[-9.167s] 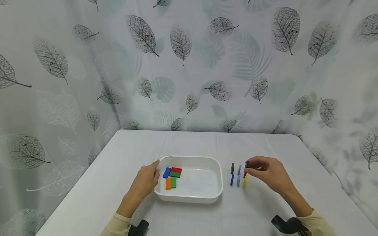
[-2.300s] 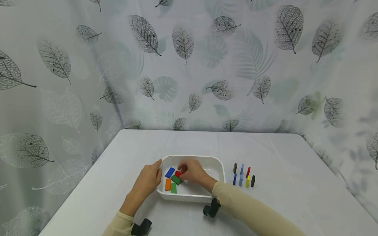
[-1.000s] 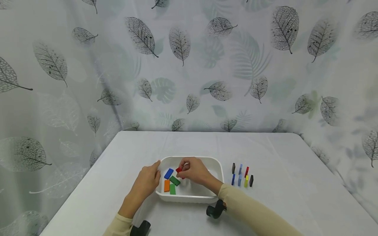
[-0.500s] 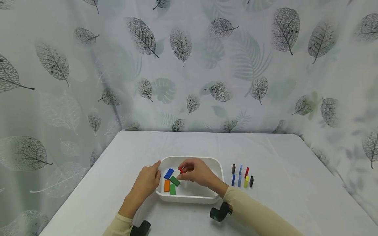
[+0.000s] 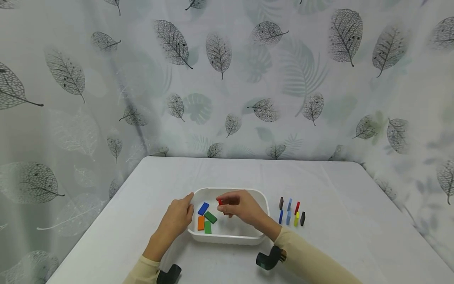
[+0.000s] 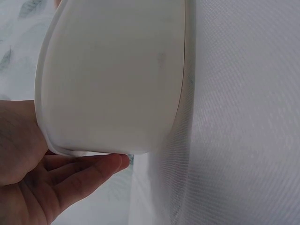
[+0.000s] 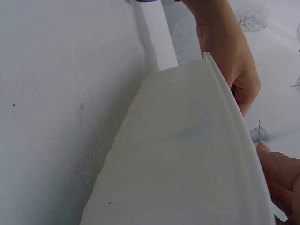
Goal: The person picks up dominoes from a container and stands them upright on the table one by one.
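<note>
A white plastic tray (image 5: pixel 241 240) sits on the table. My left hand (image 5: pixel 175 217) holds its left rim; in the left wrist view the fingers (image 6: pixel 82 180) lie along the outer wall and the thumb is hidden. Over the tray, my right hand (image 5: pixel 242 205) pinches a small red block (image 5: pixel 220 202) between thumb and fingertips, partly covered by the fingers. Below and left of it in the tray lie a blue block (image 5: pixel 203 208), a dark green block (image 5: pixel 211 217), an orange block (image 5: pixel 201 223) and a lighter green block (image 5: pixel 207 227). The right wrist view shows mostly the tray's outer wall (image 7: pixel 178 140).
Right of the tray, several blocks stand on edge in two rows, among them a dark brown block (image 5: pixel 281 203), another red block (image 5: pixel 297 206), a yellow block (image 5: pixel 296 219) and a black block (image 5: pixel 302 219). A leaf-patterned curtain (image 5: pixel 227 79) hangs behind the white table (image 5: pixel 333 236).
The right hand has set a dark block standing on the right, reached into the tray and lifted the red block off the dark green one, now shifting slightly right. The left hand stays at the rim.
</note>
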The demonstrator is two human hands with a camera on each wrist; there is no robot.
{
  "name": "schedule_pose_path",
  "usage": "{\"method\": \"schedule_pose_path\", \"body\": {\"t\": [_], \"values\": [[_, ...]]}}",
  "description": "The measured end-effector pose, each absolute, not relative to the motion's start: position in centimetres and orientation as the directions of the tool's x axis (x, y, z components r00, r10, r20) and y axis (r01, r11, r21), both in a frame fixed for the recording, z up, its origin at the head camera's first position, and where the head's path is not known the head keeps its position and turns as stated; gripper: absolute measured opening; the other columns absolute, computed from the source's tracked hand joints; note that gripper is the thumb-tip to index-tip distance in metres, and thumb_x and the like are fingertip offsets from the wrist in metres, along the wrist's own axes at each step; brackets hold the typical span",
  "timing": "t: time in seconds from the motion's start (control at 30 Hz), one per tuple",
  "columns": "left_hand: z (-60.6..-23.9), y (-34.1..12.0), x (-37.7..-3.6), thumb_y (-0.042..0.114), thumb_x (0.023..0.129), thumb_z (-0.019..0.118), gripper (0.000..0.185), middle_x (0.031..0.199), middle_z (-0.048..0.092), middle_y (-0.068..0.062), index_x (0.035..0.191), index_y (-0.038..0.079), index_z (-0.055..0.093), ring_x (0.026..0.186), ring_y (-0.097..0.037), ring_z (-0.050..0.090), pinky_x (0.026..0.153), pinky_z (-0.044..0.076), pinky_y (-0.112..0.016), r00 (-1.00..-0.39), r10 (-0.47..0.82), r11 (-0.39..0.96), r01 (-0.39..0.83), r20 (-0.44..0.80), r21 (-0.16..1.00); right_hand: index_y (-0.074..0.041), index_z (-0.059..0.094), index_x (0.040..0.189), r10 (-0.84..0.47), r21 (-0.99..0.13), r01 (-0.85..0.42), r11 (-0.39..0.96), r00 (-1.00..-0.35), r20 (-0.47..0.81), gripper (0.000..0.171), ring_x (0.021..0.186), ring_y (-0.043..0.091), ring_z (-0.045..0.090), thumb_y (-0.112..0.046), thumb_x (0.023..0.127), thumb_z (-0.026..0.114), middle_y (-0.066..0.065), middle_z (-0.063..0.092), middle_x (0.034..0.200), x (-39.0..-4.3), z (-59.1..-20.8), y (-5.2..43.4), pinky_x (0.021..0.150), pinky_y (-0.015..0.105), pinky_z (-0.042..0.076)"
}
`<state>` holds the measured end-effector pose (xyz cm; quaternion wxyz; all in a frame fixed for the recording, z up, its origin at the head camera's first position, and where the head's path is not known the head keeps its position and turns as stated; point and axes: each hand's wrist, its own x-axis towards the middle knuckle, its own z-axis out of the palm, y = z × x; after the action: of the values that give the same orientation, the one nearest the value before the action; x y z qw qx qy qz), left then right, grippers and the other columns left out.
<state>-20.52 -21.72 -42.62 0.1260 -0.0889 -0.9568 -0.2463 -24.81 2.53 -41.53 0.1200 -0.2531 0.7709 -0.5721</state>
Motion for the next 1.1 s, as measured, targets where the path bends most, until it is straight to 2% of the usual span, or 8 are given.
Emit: {"method": "schedule_pose_path", "body": {"t": [0.23,0.43,0.53,0.7,1.1], "values": [[-42.8,-21.6,-20.4,-0.002,0.098,0.067,0.041,0.124,0.067,-0.030,0.136,-0.016,0.058,0.077,-0.021,0.064,0.066,0.061,-0.030,-0.957,0.099,0.859,0.220,0.273,0.461,-0.006,0.077,0.118,-0.491,-0.930,-0.285,0.230,-0.859,0.142,0.029,0.081,0.020,0.070,-0.019,0.092,0.082,0.003,0.074,0.100,-24.1,-41.3,3.3,0.071,0.033,0.061],[-42.8,-21.6,-20.3,-0.002,0.098,0.067,0.041,0.122,0.068,-0.030,0.136,-0.016,0.058,0.074,-0.020,0.063,0.061,0.059,-0.026,-0.958,0.095,0.856,0.217,0.271,0.468,-0.010,0.078,0.113,-0.461,-0.916,-0.316,0.247,-0.870,0.176,0.025,0.082,0.019,0.069,-0.023,0.093,0.082,-0.001,0.075,0.097,-23.4,-40.6,4.1,0.069,0.037,0.060],[-42.8,-21.6,-20.2,-0.002,0.098,0.067,0.041,0.121,0.069,-0.030,0.136,-0.016,0.058,0.074,-0.020,0.062,0.060,0.058,-0.025,-0.957,0.096,0.858,0.218,0.273,0.465,-0.012,0.079,0.111,-0.458,-0.907,-0.336,0.252,-0.867,0.194,0.022,0.084,0.020,0.068,-0.024,0.093,0.081,-0.002,0.075,0.094,-23.2,-40.2,4.5,0.073,0.039,0.058],[-42.6,-21.5,-20.2,-0.002,0.098,0.067,0.042,0.119,0.069,-0.030,0.136,-0.016,0.057,0.070,-0.018,0.060,0.056,0.054,-0.022,-0.959,0.093,0.856,0.215,0.269,0.470,-0.014,0.079,0.109,-0.444,-0.898,-0.363,0.249,-0.867,0.228,0.019,0.086,0.020,0.070,-0.022,0.092,0.082,-0.004,0.075,0.092,-22.9,-39.8,5.3,0.079,0.036,0.056],[-42.6,-21.4,-20.3,-0.002,0.098,0.066,0.042,0.113,0.071,-0.029,0.137,-0.016,0.057,0.068,-0.018,0.059,0.054,0.053,-0.022,-0.960,0.091,0.853,0.211,0.264,0.477,-0.013,0.079,0.107,-0.383,-0.887,-0.384,0.258,-0.883,0.271,0.022,0.087,0.021,0.069,-0.024,0.090,0.085,0.000,0.074,0.093,-22.4,-39.0,8.3,0.077,0.032,0.059]]}}
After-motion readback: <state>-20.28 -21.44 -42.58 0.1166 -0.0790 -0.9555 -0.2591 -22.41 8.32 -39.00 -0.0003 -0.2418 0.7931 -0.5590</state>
